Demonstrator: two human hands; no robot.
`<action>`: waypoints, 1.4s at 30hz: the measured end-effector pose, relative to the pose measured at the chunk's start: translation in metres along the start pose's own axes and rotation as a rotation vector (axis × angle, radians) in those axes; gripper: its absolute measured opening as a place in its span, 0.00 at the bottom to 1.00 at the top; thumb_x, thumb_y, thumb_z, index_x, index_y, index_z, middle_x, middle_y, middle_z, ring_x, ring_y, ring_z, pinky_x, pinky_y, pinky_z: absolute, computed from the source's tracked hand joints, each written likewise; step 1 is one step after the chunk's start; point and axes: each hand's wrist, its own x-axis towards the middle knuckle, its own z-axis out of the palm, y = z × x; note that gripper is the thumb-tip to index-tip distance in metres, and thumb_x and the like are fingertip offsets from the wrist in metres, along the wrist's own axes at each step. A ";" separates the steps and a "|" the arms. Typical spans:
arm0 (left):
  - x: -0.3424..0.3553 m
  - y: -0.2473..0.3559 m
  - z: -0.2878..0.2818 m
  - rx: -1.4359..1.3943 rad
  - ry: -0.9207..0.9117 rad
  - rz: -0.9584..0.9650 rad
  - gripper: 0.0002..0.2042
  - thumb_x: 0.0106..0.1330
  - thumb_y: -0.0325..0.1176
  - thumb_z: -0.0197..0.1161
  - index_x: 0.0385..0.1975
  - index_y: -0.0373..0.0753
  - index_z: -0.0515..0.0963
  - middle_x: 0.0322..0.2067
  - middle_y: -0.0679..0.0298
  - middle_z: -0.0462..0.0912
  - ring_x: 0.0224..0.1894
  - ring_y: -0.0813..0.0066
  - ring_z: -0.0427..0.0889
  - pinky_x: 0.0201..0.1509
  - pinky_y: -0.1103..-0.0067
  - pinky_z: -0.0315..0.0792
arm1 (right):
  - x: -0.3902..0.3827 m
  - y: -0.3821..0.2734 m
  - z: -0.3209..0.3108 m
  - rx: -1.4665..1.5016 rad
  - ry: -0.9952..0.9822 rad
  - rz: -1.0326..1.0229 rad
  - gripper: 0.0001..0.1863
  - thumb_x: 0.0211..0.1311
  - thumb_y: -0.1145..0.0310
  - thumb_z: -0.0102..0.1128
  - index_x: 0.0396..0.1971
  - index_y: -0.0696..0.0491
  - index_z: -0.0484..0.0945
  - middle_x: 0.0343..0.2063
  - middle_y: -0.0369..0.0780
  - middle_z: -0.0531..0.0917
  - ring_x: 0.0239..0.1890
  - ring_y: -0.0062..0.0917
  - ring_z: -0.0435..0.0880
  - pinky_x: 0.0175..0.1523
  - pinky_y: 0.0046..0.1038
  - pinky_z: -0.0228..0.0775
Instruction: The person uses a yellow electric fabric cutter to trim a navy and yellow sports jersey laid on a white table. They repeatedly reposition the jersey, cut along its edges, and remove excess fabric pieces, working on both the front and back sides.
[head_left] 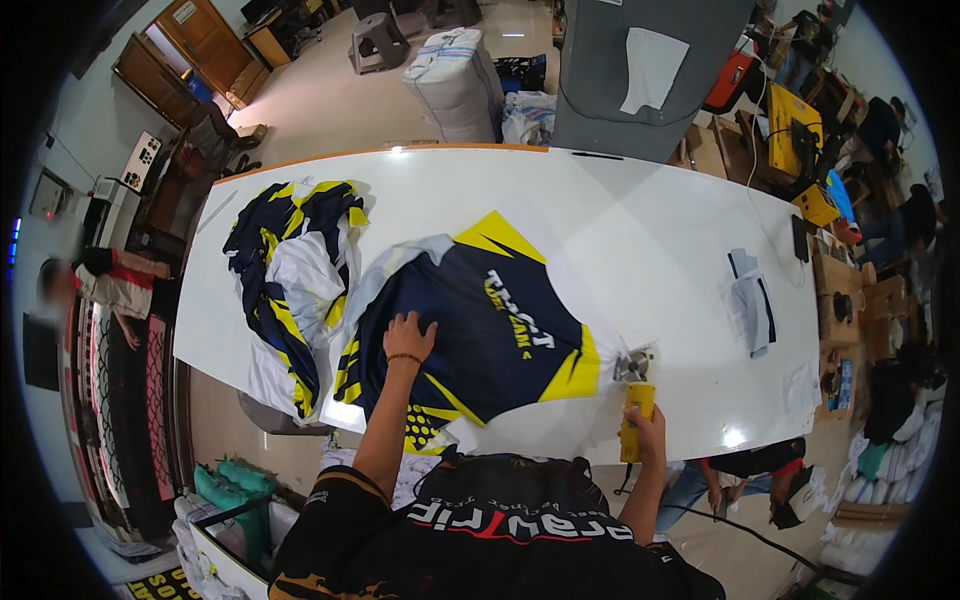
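My left hand (pixel 409 338) lies on a navy, white and yellow printed fabric panel (pixel 470 350), fingers apart, pressing it on the white table (pixel 640 240). At the panel's right end, my right hand (pixel 652 435) is wrapped round the yellow body of an electric fabric cutter (pixel 637 405). The cutter's round metal head (pixel 632 366) sits at the white edge of the cloth, beside the yellow corner. Whether its blade is in the cloth I cannot tell. Left of the panel is a crumpled heap of similar navy, yellow and white fabric (pixel 290 270).
Small fabric scraps (pixel 750 305) lie at the table's right. A dark pen-like stick (pixel 598 155) rests at the far edge. A grey cabinet (pixel 610 100) and a wrapped white bale (pixel 452 85) stand beyond. One person (pixel 110 280) is at the left; another bends at the lower right (pixel 745 475).
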 end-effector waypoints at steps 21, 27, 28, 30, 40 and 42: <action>0.003 -0.021 0.068 -0.096 0.132 0.054 0.58 0.62 0.76 0.61 0.84 0.43 0.49 0.82 0.36 0.42 0.82 0.24 0.39 0.79 0.32 0.38 | 0.093 -0.121 0.111 -0.053 -0.222 -0.207 0.23 0.61 0.63 0.74 0.51 0.59 0.78 0.34 0.39 0.83 0.26 0.26 0.85 0.32 0.30 0.81; 0.014 -0.016 0.042 -0.030 0.006 -0.227 0.57 0.62 0.79 0.58 0.84 0.50 0.49 0.81 0.35 0.45 0.80 0.16 0.38 0.76 0.27 0.37 | 0.184 -0.181 0.175 -0.145 -0.326 -0.111 0.25 0.60 0.62 0.73 0.51 0.61 0.77 0.33 0.43 0.83 0.24 0.33 0.86 0.30 0.35 0.81; 0.024 -0.013 0.037 -0.047 -0.021 -0.250 0.57 0.61 0.80 0.58 0.84 0.51 0.49 0.80 0.35 0.45 0.79 0.15 0.38 0.75 0.27 0.37 | 0.195 -0.188 0.178 -0.169 -0.319 -0.086 0.25 0.60 0.62 0.73 0.51 0.62 0.77 0.33 0.44 0.83 0.23 0.34 0.86 0.30 0.35 0.81; 0.046 -0.011 0.027 -0.078 -0.070 -0.292 0.58 0.60 0.81 0.58 0.85 0.54 0.48 0.80 0.35 0.46 0.79 0.14 0.37 0.74 0.25 0.36 | 0.224 -0.193 0.169 -0.133 -0.297 -0.058 0.25 0.60 0.62 0.72 0.50 0.62 0.75 0.32 0.45 0.82 0.23 0.35 0.86 0.29 0.37 0.81; 0.120 0.028 0.030 -0.343 0.333 0.604 0.39 0.68 0.62 0.67 0.75 0.48 0.72 0.80 0.45 0.56 0.82 0.34 0.47 0.83 0.45 0.45 | 0.222 -0.186 0.042 -0.013 0.171 -0.282 0.22 0.59 0.62 0.72 0.48 0.60 0.76 0.30 0.42 0.81 0.24 0.30 0.85 0.29 0.33 0.81; 0.084 0.037 0.035 -0.154 0.205 0.574 0.45 0.63 0.68 0.68 0.77 0.51 0.68 0.82 0.47 0.51 0.84 0.35 0.43 0.83 0.43 0.45 | 0.167 -0.168 0.019 -0.039 0.154 -0.253 0.21 0.60 0.63 0.72 0.47 0.59 0.77 0.31 0.41 0.82 0.24 0.30 0.85 0.30 0.32 0.81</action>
